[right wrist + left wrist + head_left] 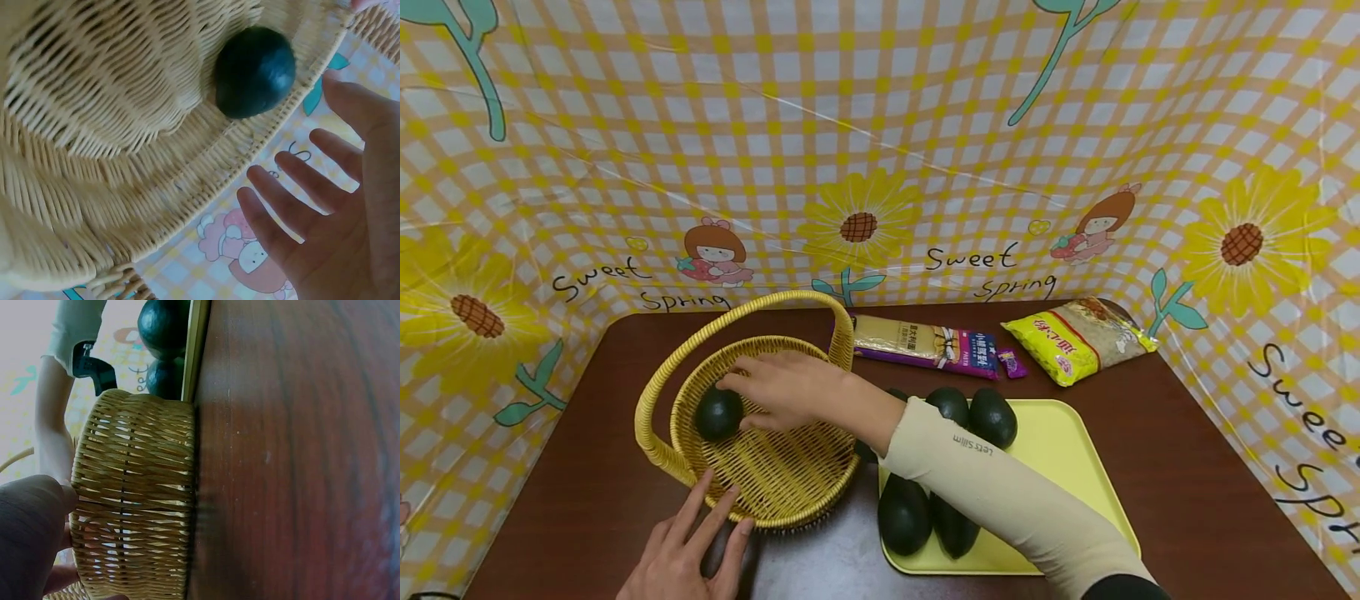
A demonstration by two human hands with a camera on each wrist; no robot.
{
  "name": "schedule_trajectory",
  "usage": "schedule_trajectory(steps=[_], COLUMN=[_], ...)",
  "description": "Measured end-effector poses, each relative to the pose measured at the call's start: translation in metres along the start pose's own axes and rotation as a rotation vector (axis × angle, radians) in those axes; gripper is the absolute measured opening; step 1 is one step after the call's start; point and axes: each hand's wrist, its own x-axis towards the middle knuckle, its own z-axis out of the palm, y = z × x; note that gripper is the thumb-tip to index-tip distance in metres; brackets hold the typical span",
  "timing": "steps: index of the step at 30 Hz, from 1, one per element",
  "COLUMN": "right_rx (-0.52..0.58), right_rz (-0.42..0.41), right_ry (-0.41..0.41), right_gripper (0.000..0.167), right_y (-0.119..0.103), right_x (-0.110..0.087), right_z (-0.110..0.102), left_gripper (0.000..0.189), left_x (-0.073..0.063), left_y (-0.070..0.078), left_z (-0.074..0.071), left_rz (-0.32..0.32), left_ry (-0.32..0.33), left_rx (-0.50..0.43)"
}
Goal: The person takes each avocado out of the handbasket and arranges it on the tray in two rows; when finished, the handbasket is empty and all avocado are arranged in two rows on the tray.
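Observation:
A yellow wicker basket [775,517] with a tall arched handle stands left of centre, one dark green avocado [718,414] lying inside at its left. My right hand [786,390] is over the basket beside that avocado. In the right wrist view, its fingers [275,212] are spread, with nothing in them and a gap to the avocado [255,72]. My left hand [681,550] touches the near left rim with extended fingers. The left wrist view shows its thumb [37,494] against the basket's woven side [134,487].
A yellow tray [1060,467] right of the basket bears several avocados [904,512], partly hidden under my right forearm. Behind lie a pasta packet [917,343], a small purple packet [1012,363] and a yellow bag [1078,340]. Patterned cloth [880,125] surrounds the brown table [1195,500].

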Motion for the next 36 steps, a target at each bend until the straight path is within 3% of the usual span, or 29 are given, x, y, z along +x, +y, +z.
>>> schedule_trajectory(steps=[10, 36], right_rx=[0.023, 0.068], right_rz=[0.003, 0.059], right_ry=[-0.062, -0.157], right_gripper=[0.067, 0.073], right_y=[0.0, -0.004], right_x=[0.015, 0.048], right_z=[-0.001, 0.017], left_gripper=[0.046, 0.045], left_x=[0.0, 0.001], left_y=[0.005, 0.004], left_z=[-0.002, -0.003], left_rz=[-0.061, -0.082], left_ry=[-0.055, -0.085], left_rx=[0.059, 0.058])
